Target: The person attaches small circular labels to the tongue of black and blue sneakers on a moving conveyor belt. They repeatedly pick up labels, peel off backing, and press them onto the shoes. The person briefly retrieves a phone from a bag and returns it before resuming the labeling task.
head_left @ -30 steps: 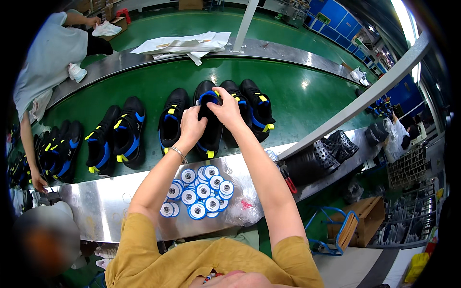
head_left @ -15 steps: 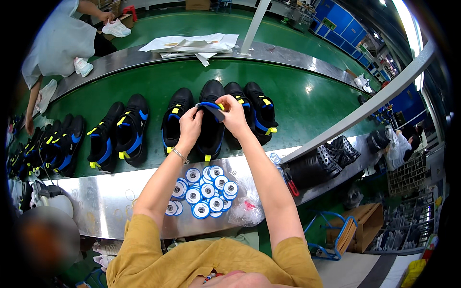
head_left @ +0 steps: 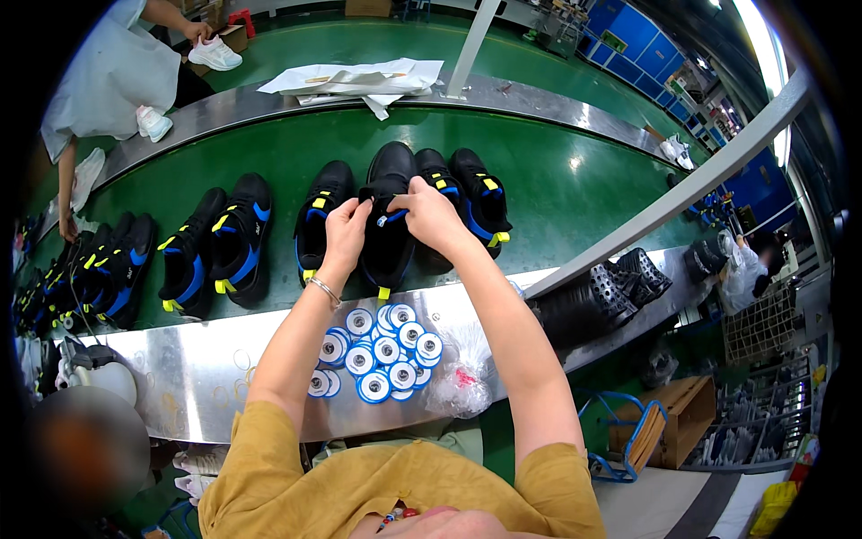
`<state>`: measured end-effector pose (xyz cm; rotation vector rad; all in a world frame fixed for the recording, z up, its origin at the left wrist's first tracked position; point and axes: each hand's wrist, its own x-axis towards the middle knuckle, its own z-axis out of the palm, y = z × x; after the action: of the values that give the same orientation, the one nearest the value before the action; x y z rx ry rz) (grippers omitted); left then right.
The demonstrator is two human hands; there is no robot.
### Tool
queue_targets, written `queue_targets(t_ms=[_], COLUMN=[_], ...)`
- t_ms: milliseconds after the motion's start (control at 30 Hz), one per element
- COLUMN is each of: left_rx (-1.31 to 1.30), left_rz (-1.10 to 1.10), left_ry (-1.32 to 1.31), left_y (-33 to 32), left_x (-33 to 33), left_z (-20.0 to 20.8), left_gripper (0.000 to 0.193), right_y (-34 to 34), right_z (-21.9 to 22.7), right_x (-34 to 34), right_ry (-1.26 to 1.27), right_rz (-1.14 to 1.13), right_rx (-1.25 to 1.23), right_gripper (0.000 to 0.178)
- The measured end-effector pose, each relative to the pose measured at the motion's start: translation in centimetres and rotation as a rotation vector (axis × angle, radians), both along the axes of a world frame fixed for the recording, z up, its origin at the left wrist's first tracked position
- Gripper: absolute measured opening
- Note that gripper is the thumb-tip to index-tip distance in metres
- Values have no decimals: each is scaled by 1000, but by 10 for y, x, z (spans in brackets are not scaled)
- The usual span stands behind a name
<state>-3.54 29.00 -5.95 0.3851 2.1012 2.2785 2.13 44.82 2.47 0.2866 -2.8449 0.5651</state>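
A black sneaker (head_left: 388, 256) with a yellow heel tab stands in front of me, its toe pointing away. At its opening, my left hand (head_left: 346, 235) pinches the left edge of the dark shoe tongue (head_left: 384, 191). My right hand (head_left: 431, 216) has its fingers closed on the tongue's right side. Between the hands a small white and blue patch shows on the tongue; whether it is a tag or loose is too small to tell. One black sneaker (head_left: 325, 211) with blue and yellow trim stands to the left, and two more (head_left: 485, 198) stand just right.
Round white discs with blue rims (head_left: 386, 350) lie piled on the metal ledge (head_left: 193, 377), beside a clear plastic bag (head_left: 462, 377). More black sneakers (head_left: 238, 238) line the green belt (head_left: 539, 180) leftward. A slanted grey post (head_left: 664, 198) rises at right. A co-worker (head_left: 112, 76) holds white shoes.
Both hands have shifted slightly left, with the sneaker between them. The tongue's blue edge and yellow loop no longer show at my right fingers; a small white and blue patch now shows.
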Motion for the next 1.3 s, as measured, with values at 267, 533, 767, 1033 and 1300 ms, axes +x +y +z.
queue_targets(t_ms=[267,533,767,1033,1300], left_rx=[-319,-327,-943,-617,-474], left_rz=[109,86,83,193,201], left_ry=[313,397,658,649,701], left_y=[1,-8,1,-24,-34], left_x=[-4,6,5,16,41], left_z=[7,-7,23,11,17], left_gripper=[21,45,26,27,34], right_y=[-40,-41,-16,5,-31], right_z=[-31,-48,-50,-40,-11], right_x=[9,48,46,42,40], right_ry=[456,459,343,32,-267], right_rz=[144,138,42,-277,-5], right_rx=[466,326,-145,-1086,-1393], right_gripper=[17,39,29,20,30])
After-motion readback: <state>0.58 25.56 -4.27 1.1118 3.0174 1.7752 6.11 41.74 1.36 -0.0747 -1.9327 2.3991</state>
